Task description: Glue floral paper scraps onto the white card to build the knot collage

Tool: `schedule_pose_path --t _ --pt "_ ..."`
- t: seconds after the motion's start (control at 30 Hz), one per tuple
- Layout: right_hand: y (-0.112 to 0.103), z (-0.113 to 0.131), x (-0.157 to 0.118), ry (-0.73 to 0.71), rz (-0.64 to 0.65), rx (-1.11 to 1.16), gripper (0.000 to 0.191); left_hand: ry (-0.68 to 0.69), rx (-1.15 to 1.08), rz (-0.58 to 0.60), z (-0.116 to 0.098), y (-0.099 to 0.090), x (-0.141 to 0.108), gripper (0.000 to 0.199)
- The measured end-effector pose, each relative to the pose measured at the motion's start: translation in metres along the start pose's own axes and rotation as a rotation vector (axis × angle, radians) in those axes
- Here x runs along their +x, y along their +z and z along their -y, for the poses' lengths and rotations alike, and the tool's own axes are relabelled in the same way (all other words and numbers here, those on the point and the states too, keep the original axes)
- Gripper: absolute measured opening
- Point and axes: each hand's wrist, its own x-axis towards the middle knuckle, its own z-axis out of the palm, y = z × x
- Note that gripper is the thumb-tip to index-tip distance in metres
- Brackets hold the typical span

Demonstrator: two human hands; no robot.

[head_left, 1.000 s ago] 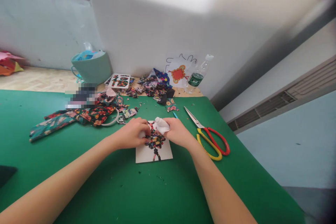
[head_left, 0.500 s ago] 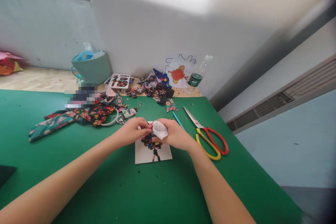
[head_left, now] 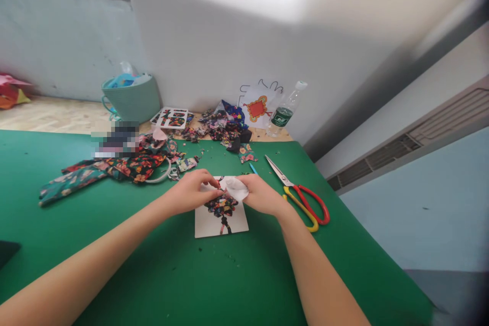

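A white card (head_left: 206,224) lies on the green mat, with dark floral cloth scraps (head_left: 221,206) forming a pattern on it. Over the card's upper left, my left hand (head_left: 194,191) is closed, thumb and fingertips drawn together beside the pattern. Whatever those fingers pinch is too small to make out. My right hand (head_left: 262,193) is wrapped round a white object (head_left: 237,189) above the card's upper right. Its pale, rounded end faces up, and its lower part is hidden. A blue stick (head_left: 252,168) lies just beyond that hand.
Scissors (head_left: 294,188) with red and yellow handles lie open at the right. Cloth scraps (head_left: 225,125) are heaped at the back, beside a bottle (head_left: 282,112) and a drawing (head_left: 256,108). Floral fabric (head_left: 126,165) spreads at the left, before a green basket (head_left: 132,99).
The white object has tipped and shifted slightly right with my right hand, showing more of the pattern. My left fingertips have moved slightly over the card. The view has shifted slightly.
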Motion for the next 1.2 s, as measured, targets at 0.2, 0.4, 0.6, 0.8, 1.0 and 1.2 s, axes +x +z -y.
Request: schedule_pose_path --t 0.2,0.4,0.6,0.8,1.0,1.2 --pt "-0.014 0.001 -0.010 0.021 0.091 -0.053 0.016 0.174 0.228 0.012 0.013 0.002 -0.003 0.040" --pt "0.001 -0.006 0.001 -0.041 0.031 -0.195 0.014 0.215 0.223 0.139 0.015 -0.001 -0.004 0.051" --pt "0.009 -0.008 0.009 0.021 0.031 -0.352 0.015 0.227 0.182 0.164 0.015 -0.004 -0.003 0.049" --pt "0.009 -0.008 0.012 0.029 -0.008 -0.402 0.013 0.227 0.221 0.190 0.014 -0.005 -0.002 0.050" --pt "0.011 -0.009 0.015 -0.018 -0.010 -0.389 0.014 0.209 0.216 0.176 0.014 -0.003 -0.002 0.051" --pt "0.011 -0.012 0.016 -0.044 0.015 -0.382 0.014 0.200 0.206 0.174 0.015 -0.002 -0.003 0.057"
